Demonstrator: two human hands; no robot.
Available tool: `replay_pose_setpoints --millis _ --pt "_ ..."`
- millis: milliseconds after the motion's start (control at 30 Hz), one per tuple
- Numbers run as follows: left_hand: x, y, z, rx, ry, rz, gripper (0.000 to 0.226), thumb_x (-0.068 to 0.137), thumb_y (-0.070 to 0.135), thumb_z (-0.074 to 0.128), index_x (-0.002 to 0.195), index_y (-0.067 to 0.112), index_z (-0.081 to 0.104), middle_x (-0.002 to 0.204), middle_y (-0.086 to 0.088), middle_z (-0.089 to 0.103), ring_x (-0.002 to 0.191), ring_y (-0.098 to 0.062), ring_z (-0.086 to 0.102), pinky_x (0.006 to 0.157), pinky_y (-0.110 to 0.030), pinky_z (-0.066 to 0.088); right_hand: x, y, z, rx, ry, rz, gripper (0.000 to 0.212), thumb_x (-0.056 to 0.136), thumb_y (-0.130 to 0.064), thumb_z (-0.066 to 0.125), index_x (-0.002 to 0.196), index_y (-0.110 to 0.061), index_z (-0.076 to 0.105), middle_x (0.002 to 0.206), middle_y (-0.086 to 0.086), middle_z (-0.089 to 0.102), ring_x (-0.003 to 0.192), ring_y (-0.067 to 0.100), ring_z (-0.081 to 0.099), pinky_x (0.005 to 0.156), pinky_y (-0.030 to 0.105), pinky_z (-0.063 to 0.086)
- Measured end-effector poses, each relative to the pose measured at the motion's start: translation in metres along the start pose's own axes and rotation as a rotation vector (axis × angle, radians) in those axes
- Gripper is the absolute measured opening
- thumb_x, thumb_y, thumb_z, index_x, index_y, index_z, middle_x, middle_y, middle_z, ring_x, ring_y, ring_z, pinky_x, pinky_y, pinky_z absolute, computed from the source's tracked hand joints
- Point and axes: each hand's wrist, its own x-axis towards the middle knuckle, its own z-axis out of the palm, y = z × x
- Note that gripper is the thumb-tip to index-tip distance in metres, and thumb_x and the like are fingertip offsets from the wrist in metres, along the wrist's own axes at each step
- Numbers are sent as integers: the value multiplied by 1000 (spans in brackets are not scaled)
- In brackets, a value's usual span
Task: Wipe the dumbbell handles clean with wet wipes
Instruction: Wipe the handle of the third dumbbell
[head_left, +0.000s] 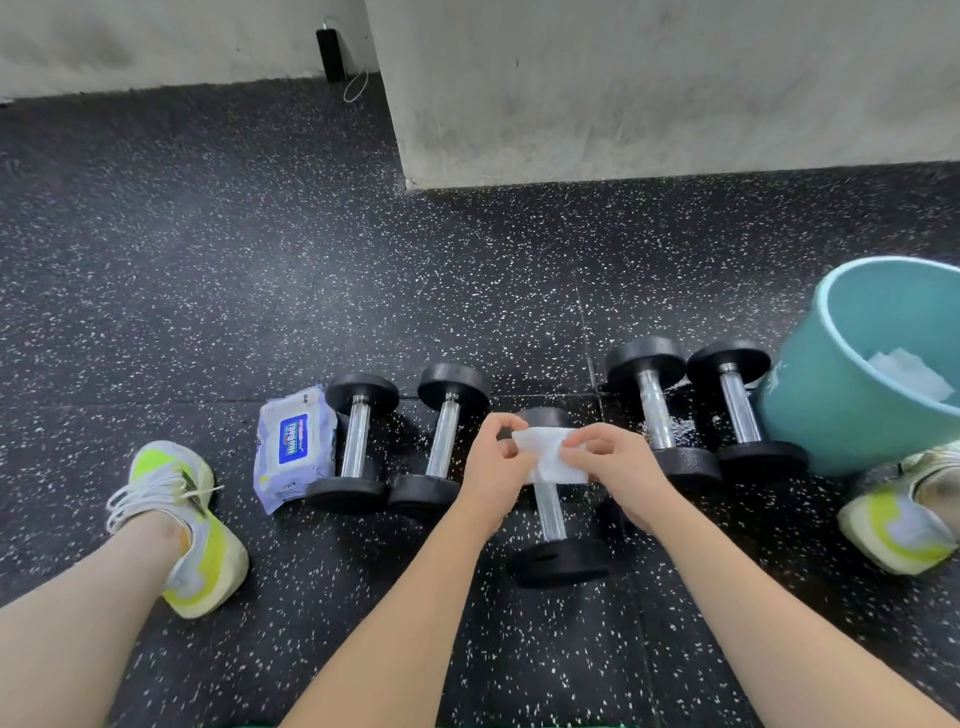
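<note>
Speckled black rubber flooring (218, 270) fills the view, with a grey concrete wall (649, 88) at its far edge. Taking the middle dumbbell (551, 540) as the landmark: a teal bucket (810, 410) stands well to its right, with a used white wipe (909, 371) lying inside. Two dumbbells (655, 410) (740, 410) lie side by side between the landmark and the bucket, the outer one touching or just beside the bucket wall. Two more dumbbells (358, 441) (444, 441) lie to the landmark's left, and a wet wipe pack (293, 447) rests just beyond those. A yellow-and-white shoe (182, 525) sits well to the left, another (898, 530) well to the right.

Directly above the landmark's handle, a fresh wipe (548, 457) is stretched between both hands. The left hand (493, 462) pinches its left edge with curled fingers; the right hand (610, 462) pinches its right edge likewise. The wipe hides the upper handle, and whether it touches the metal cannot be told.

The step in hand looks like unfolding or readying the wipe. The next move calls for wrapping it round the chrome handle and rubbing along its length, probably with one hand steadying the weight so it does not roll
</note>
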Motion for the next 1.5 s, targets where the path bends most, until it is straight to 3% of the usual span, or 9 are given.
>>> replay_pose_setpoints --millis 133,267,367,533,667,800,1100,1267,1500 --pt "-3 -19 9 95 127 -13 32 80 -6 49 87 25 52 84 -22 67 64 -19 65 68 -51 60 6 14 7 -112 37 4 22 86 -10 70 84 -30 78 72 4 59 62 15 46 58 27 37" --pt "-2 -35 20 205 230 -36 31 83 1 45 89 31 41 76 -8 62 66 -31 62 61 -48 59 11 32 17 -166 66 57 23 89 -12 65 88 -32 77 74 0 60 63 15 47 59 28 37" --pt "0 -45 24 317 248 -14 28 88 0 44 89 26 53 71 4 57 59 -14 47 51 -20 40 14 42 24 -176 50 95 24 91 -9 60 96 -27 76 90 -2 69 74 17 58 62 26 44" --pt "13 -52 29 319 320 -55 34 94 0 47 101 17 76 97 11 70 89 -5 61 67 -2 38 24 48 32 -172 26 98 34 89 -2 57 115 -18 73 102 -1 72 104 44 64 82 44 56" --pt "28 -50 37 268 395 -75 31 95 4 49 99 19 75 94 10 70 88 -8 62 71 -12 41 38 50 36 -76 60 90 34 90 -1 59 118 -17 70 120 0 67 100 12 62 74 7 45" --pt "36 -52 40 233 424 -111 27 94 5 51 94 21 72 86 13 65 77 -1 57 62 -5 38 48 56 36 5 84 114 28 90 -2 64 114 -14 73 117 -1 67 106 10 59 75 7 41" --pt "34 -60 36 254 277 -262 15 100 15 47 105 18 61 95 7 59 89 -17 59 72 -28 47 47 63 22 107 -49 233 25 88 -6 75 112 -9 71 100 4 69 87 13 63 73 22 52" --pt "21 -61 29 330 162 -265 15 93 10 52 103 15 62 98 4 62 83 -14 57 62 -22 42 38 72 16 85 -125 291 17 88 -5 76 102 -11 70 99 14 67 87 23 63 76 34 52" --pt "2 -57 18 475 -23 -307 18 84 9 55 90 21 67 97 8 64 86 -13 58 64 -20 43 21 69 4 -72 -271 325 14 85 -9 79 95 -10 69 95 7 61 84 18 59 71 26 54"
